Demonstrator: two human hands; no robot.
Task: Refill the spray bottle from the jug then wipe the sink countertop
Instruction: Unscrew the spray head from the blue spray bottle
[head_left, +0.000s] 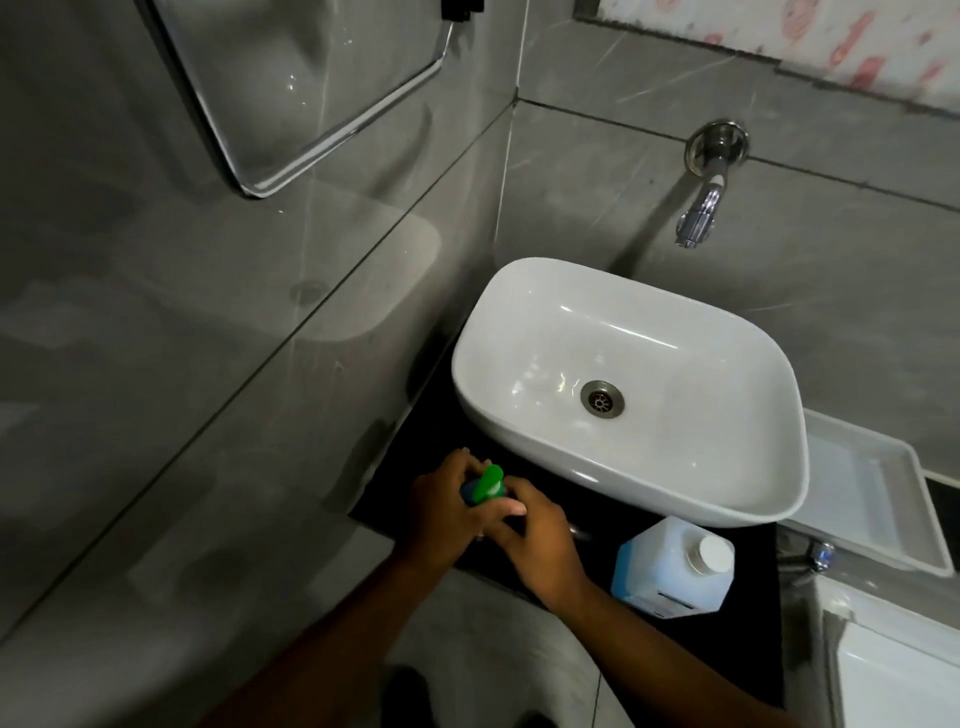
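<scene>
Bathroom: white basin (727, 488), wall tap (698, 218), grey tiles, mirror (291, 88).

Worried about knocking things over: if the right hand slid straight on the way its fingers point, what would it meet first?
The right hand points up-left and is already touching the spray bottle, with the left hand just beyond.

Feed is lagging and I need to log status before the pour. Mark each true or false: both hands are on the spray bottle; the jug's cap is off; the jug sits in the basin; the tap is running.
1. Both hands, left hand and right hand, are on the spray bottle: true.
2. The jug is uncapped: false, its white cap is on.
3. The jug sits in the basin: false, it stands on the black countertop.
4. The tap is running: false, no water shows.
</scene>
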